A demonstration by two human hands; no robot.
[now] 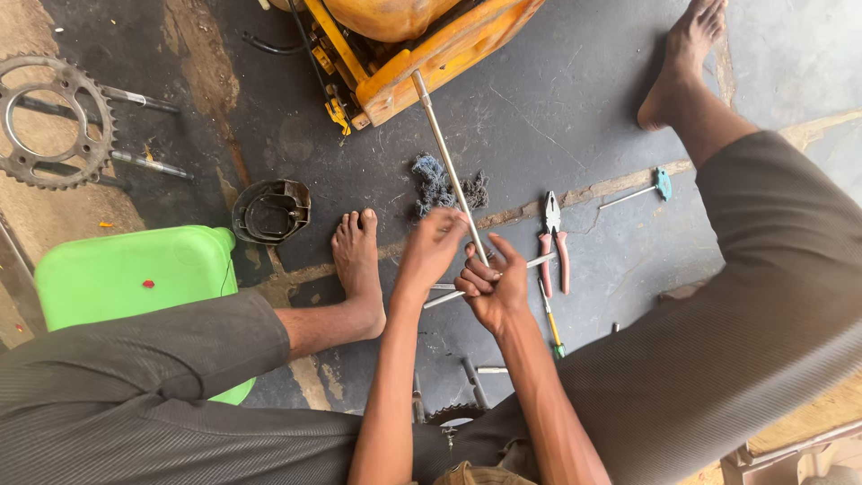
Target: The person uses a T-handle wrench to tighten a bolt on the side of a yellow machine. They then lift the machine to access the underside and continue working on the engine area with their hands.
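A long thin metal rod point(443, 148) runs from the orange machine part point(422, 54) at the top down to my hands. My left hand point(433, 247) is closed around the rod's lower stretch. Just below it, my right hand point(491, 286) grips the rod's near end, thumb raised. A second, shorter metal rod point(539, 262) lies flat on the dark floor under both hands. My bare left foot point(357, 265) rests beside my left hand.
Red-handled pliers point(554, 242), a screwdriver point(550, 325) and a teal T-handle key point(648, 189) lie right of my hands. A grey rag point(435, 184), round brake part point(271, 211), sprocket point(54, 121) and green container point(135, 274) sit to the left.
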